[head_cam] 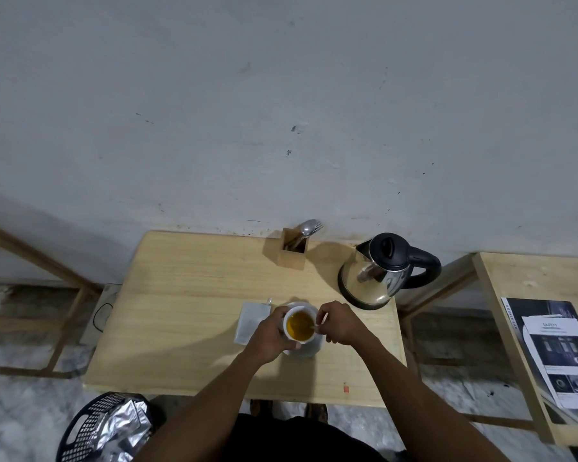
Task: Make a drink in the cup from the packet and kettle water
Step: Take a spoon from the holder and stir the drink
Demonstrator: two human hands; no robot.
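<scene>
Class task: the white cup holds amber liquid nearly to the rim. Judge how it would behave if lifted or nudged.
The cup is nearly full, so it would probably slop if nudged. It looks ceramic, likely fragile and heavy for its size. The left hand steadying it suggests it could slide on the saucer.

saucer (pixel 309 350) half hidden, leaflet (pixel 561 355) text unreadable

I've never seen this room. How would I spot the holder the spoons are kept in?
Start at the pale wooden table against the grey wall, and look along its far edge. Left of the shiny steel kettle stands a small square wooden box, open on top. It is the only thing with a spoon and fork poking out.
</scene>
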